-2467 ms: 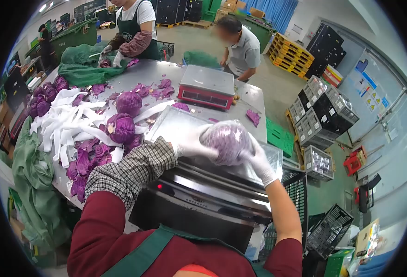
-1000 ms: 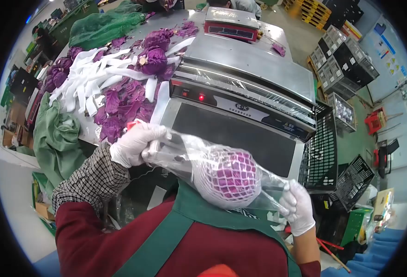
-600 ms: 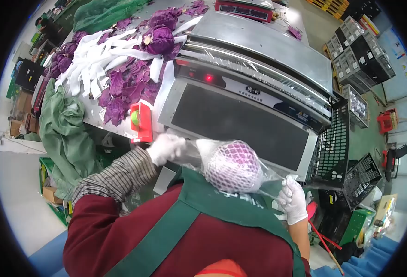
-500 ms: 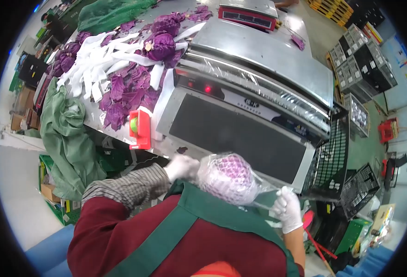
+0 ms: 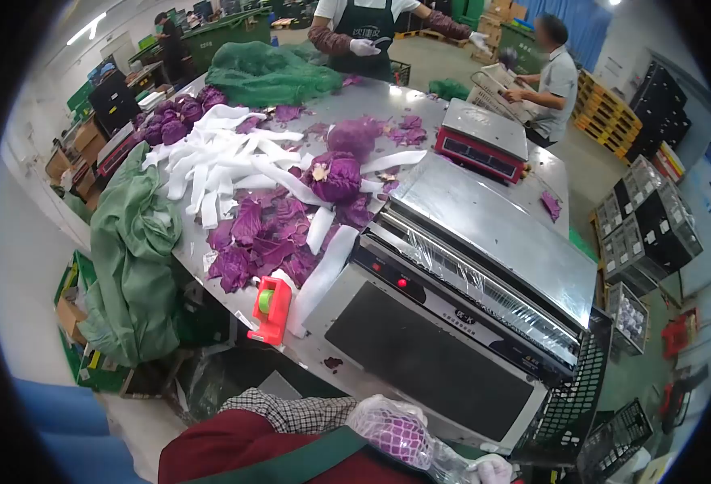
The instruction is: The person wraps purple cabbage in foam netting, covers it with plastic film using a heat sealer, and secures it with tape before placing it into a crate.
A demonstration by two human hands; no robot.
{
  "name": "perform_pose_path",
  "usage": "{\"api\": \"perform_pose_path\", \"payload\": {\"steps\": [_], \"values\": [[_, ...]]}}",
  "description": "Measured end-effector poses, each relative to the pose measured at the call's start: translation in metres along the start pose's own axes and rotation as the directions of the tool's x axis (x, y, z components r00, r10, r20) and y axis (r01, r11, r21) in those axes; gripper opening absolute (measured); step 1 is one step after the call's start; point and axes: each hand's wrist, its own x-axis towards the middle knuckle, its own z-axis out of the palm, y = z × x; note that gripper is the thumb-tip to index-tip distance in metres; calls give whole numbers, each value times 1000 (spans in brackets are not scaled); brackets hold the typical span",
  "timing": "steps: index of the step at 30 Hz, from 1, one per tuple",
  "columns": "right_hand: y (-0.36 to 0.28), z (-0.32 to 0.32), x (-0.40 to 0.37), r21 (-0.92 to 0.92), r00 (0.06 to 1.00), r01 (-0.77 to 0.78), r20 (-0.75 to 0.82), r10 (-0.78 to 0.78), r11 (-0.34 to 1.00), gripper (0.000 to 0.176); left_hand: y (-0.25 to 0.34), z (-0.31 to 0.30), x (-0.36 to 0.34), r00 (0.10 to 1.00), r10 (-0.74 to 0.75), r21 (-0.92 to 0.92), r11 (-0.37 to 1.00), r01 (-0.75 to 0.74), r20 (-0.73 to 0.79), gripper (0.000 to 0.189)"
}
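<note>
The wrapped red cabbage head (image 5: 401, 437) is located at the bottom centre of the frame, in front of the person's chest and below the near edge of the film-wrapping machine (image 5: 489, 246). It is covered by a white foam net (image 5: 365, 417) and clear film (image 5: 444, 457). The bundle's long axis slopes from upper left to lower right, the film tail forming its lower-right end.

The gloved right hand (image 5: 493, 469), at the bottom edge right of centre, appears closed on that tail; the head lies to its upper left, apart from the fingers, with gathered film between. On the opposite side, the checked sleeve (image 5: 295, 409) reaches the bundle's left edge in view, so the left arm is nearer the head. Actual contact there cannot be confirmed.

Not verifiable: the left hand cannot be separated from the white net and film, so its grip and finger position cannot be told. The right hand is partly cut off by the frame's lower edge, its fingertips indistinct. The bundle's underside is out of sight, and the film's outline is hard to follow against the green apron (image 5: 315, 460). The red tape dispenser (image 5: 272, 313) stands left of centre on the table edge, well apart from the right hand.
</note>
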Motion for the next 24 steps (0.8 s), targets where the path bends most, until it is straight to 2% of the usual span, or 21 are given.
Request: {"api": "perform_pose_path", "payload": {"steps": [1,3,4,5,6,7,9,11,13,14,15,16,17,19,20,21,22,23,24], "values": [[-4,5,-12,219,990,-143,51,135,965,17,6,6,0,999,-3,0,1000,3,53,26],[-21,25,-35,85,999,-42,-17,44,995,16,24,22,-5,990,-28,79,997,17,141,26],[-23,36,-44,34,997,69,-26,-68,997,14,38,30,-9,987,-62,177,984,35,150,26],[-25,47,-53,-18,983,181,-23,-181,983,13,55,38,-15,978,-113,356,934,44,176,27],[-38,61,-62,-89,966,257,-7,-259,962,12,68,53,-27,980,-164,449,888,97,113,30],[-55,77,-66,-201,854,519,102,-509,831,13,78,69,-40,975,-186,519,849,99,119,29],[-74,101,-71,-371,532,834,343,-774,409,11,96,105,-71,966,-236,646,755,112,109,30],[-72,126,-77,-444,424,856,310,-851,264,22,107,135,-108,979,-201,648,750,131,35,32],[-85,140,-81,-449,259,892,412,-873,53,7,122,181,-135,981,-188,717,679,160,-41,34],[-99,153,-87,-483,223,876,414,-882,-5,7,128,199,-143,983,-182,795,595,123,-16,37],[-105,164,-86,-439,164,898,413,-896,-38,7,131,211,-150,985,-174,847,523,94,-2,39],[-105,176,-80,-407,150,913,393,-907,-26,7,130,216,-158,988,-150,850,523,60,23,43],[-101,194,-75,-427,146,904,313,-938,-1,6,128,222,-165,992,-107,834,551,4,65,35],[-100,223,-71,-317,396,896,255,-882,310,5,119,236,-177,995,-62,771,637,-19,75,39],[-94,234,-67,-136,500,866,225,-836,481,10,114,236,-183,995,-46,755,655,-40,93,40],[-86,240,-64,-147,589,808,228,-775,571,12,114,236,-185,991,-31,762,643,-78,128,40],[-75,248,-52,-83,579,812,242,-779,578,14,111,232,-188,990,-7,745,660,-103,143,41],[-60,256,-40,-15,566,813,254,-784,582,16,109,231,-192,996,0,738,672,-69,93,53],[-48,265,-37,38,644,740,249,-723,672,16,106,234,-196,999,19,718,695,-48,48,52]]}}
